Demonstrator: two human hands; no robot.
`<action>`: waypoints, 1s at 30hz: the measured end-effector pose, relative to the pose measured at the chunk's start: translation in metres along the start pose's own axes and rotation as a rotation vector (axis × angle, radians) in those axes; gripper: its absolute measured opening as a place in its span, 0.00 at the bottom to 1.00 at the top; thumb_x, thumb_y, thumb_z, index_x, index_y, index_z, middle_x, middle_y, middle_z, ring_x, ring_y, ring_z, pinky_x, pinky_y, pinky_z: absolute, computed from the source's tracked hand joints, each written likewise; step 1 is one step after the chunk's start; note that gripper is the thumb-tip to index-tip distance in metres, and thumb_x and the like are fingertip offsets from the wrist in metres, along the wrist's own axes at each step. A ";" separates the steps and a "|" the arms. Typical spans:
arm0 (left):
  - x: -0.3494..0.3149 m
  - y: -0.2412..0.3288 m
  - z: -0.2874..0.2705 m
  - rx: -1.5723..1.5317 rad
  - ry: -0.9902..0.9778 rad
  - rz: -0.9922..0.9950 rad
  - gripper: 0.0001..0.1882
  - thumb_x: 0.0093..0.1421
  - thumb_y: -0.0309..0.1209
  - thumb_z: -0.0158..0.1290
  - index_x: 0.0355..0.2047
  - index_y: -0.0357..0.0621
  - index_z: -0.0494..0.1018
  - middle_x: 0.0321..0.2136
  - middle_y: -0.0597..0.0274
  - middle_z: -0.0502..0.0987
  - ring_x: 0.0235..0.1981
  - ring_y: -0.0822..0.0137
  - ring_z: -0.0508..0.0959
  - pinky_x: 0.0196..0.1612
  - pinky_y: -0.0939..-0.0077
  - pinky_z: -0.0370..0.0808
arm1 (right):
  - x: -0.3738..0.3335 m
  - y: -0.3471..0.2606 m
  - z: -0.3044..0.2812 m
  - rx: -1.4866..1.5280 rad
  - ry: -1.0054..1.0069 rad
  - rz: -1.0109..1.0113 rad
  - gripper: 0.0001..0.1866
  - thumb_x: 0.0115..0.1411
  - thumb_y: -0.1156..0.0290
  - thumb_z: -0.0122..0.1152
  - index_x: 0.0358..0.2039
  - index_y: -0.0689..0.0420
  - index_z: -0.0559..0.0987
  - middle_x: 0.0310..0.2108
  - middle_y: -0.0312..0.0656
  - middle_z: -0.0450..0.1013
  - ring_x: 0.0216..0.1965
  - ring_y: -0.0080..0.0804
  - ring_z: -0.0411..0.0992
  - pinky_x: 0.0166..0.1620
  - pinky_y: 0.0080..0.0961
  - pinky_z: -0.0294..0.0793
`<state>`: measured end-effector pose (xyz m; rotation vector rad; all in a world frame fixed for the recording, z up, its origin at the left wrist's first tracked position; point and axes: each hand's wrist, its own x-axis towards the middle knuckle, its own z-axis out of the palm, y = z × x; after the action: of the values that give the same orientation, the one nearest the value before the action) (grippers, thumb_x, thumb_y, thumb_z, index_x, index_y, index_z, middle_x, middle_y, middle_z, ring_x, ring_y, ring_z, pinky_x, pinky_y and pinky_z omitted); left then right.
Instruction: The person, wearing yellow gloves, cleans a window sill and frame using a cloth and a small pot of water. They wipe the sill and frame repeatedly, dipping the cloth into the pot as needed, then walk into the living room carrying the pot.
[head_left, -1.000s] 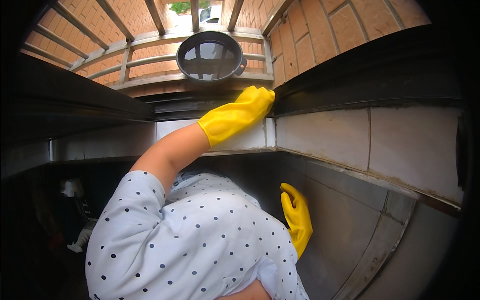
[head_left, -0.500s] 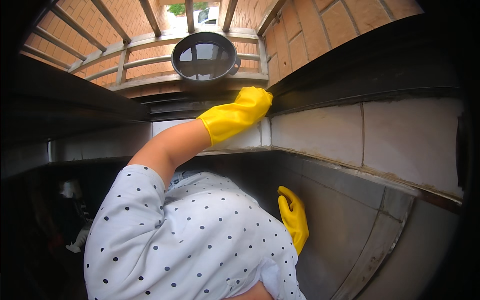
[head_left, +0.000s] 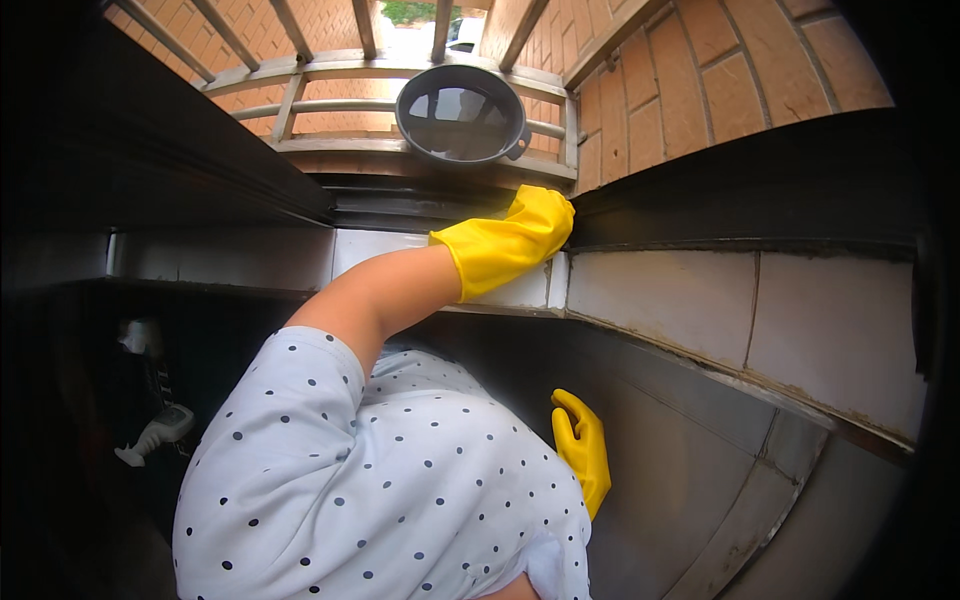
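Lower gloved hand (head_left: pixel 583 450) slid left along metal panel (head_left: pixel 690 480); upper hand (head_left: pixel 510 245) unmoved.

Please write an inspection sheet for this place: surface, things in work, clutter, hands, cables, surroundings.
Surface: metal sink basin, dull, grime along the tile ledge.
Job's things: corner of the tiled ledge, pressed by the left hand.
Clutter: grey bowl on the window grille; white spray bottle at the dark left.
Hands: both in yellow gloves; right hand flat against the basin wall, holding nothing.
Cables: nothing seen.
Surroundings: brick walls outside.
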<state>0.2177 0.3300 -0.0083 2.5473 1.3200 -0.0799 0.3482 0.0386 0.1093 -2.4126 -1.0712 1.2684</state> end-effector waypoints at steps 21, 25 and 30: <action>-0.112 -0.061 -0.032 -0.356 0.335 -0.034 0.31 0.52 0.15 0.54 0.59 0.46 0.74 0.46 0.47 0.81 0.42 0.44 0.81 0.48 0.58 0.79 | 0.049 -0.072 0.014 -0.192 -0.088 -0.659 0.16 0.66 0.71 0.61 0.54 0.58 0.81 0.52 0.52 0.78 0.53 0.47 0.76 0.57 0.33 0.73; -0.175 -0.065 -0.027 -0.627 0.697 0.024 0.33 0.49 0.09 0.48 0.57 0.40 0.76 0.51 0.46 0.80 0.43 0.47 0.82 0.47 0.66 0.78 | 0.102 -0.136 0.064 -0.102 0.207 -1.190 0.15 0.62 0.76 0.64 0.50 0.64 0.80 0.50 0.56 0.79 0.51 0.56 0.76 0.57 0.40 0.74; -0.268 -0.078 -0.027 -0.472 0.801 -0.139 0.24 0.60 0.15 0.53 0.58 0.38 0.75 0.56 0.49 0.78 0.53 0.53 0.80 0.58 0.68 0.74 | 0.169 -0.177 0.092 -0.299 0.471 -1.137 0.20 0.59 0.70 0.69 0.50 0.65 0.81 0.50 0.58 0.78 0.52 0.57 0.76 0.57 0.41 0.75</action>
<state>-0.0037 0.1670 0.0475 2.1150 1.5108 1.1800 0.2487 0.2682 0.0336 -1.5466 -2.0518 0.1601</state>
